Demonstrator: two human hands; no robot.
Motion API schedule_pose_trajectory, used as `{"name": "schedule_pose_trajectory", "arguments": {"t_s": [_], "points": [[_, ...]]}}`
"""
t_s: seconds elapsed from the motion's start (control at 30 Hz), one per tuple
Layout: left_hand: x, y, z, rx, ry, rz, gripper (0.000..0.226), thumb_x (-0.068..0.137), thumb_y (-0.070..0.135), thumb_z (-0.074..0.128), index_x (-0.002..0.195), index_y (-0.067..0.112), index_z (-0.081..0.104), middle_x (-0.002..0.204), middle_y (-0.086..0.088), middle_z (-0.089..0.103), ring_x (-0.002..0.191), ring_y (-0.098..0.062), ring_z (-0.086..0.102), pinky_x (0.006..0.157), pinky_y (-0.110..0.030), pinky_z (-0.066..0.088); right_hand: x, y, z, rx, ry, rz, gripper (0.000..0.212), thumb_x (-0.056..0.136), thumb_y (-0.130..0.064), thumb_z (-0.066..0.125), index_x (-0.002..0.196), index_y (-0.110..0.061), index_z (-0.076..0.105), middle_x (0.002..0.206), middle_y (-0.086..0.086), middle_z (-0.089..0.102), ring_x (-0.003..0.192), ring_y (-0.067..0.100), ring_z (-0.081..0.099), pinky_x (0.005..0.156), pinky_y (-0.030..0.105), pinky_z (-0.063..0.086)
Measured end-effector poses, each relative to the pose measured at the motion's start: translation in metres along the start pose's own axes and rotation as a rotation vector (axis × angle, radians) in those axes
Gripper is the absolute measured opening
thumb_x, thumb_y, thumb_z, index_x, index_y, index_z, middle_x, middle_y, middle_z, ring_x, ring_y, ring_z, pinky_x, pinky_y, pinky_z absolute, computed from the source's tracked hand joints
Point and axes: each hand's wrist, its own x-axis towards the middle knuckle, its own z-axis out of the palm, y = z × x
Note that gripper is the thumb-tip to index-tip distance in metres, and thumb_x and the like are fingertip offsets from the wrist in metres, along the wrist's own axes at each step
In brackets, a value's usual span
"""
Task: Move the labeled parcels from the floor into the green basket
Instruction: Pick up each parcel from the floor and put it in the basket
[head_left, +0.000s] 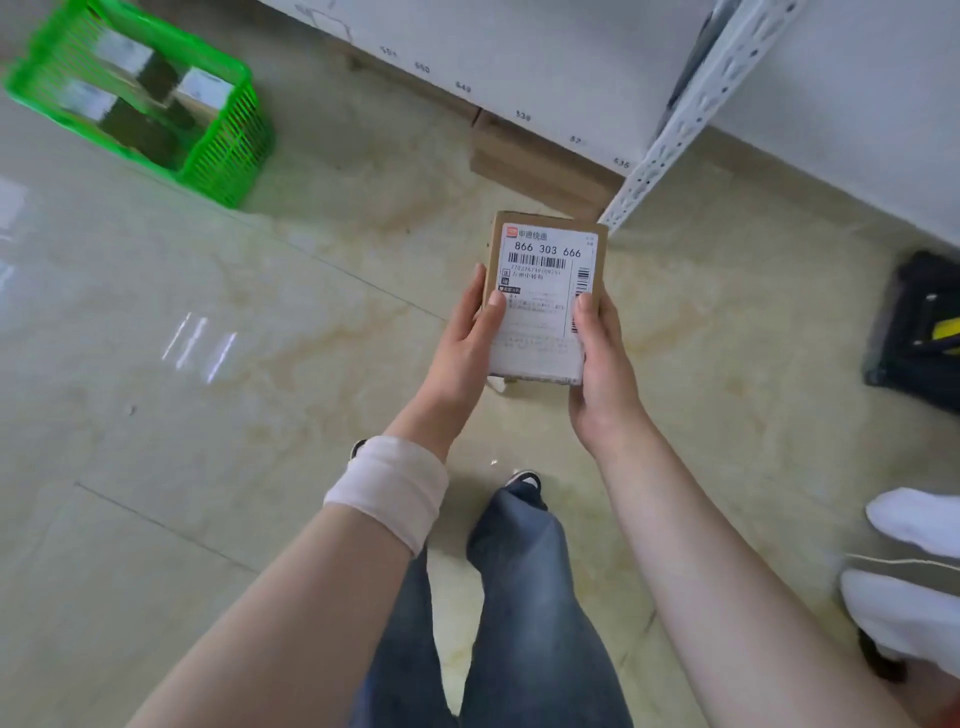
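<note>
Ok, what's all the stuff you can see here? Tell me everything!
held parcel: one, brown cardboard with white label, up in both hands, mid-picture
green basket: one, bright green, on the floor, far left
parcels in basket: about three, dark with white labels, blurred
cardboard boxes: about two, brown, on the floor under the shelf
shelf rack: one, white, top right
black case: one, black with yellow, floor at right edge
white shapes: two, white, bottom right, cannot tell what
floor: beige glossy tiles
wrist wrap: one, whitish, left wrist
jeans: blue, bottom middle
left hand: grips the parcel's left edge
right hand: grips its right edge
</note>
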Motion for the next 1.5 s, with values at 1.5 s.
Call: {"name": "schedule_pose_trajectory", "arguments": {"t_s": [1.5], "points": [[0.226, 0.280, -0.747, -0.082, 0.276, -0.020, 0.050, 0.097, 0.034, 0.037, 0.145, 0.019, 0.032, 0.147, -0.002, 0.042, 0.135, -0.016, 0.041, 0.114, -0.041, 0.031, 0.189, 0.090, 0.818, -0.131, -0.101, 0.163, 0.056, 0.083, -0.047, 0.049, 0.132, -0.019, 0.048, 0.129, 0.011, 0.061, 0.116, 0.033, 0.058, 0.095, 0.054, 0.045]]}}
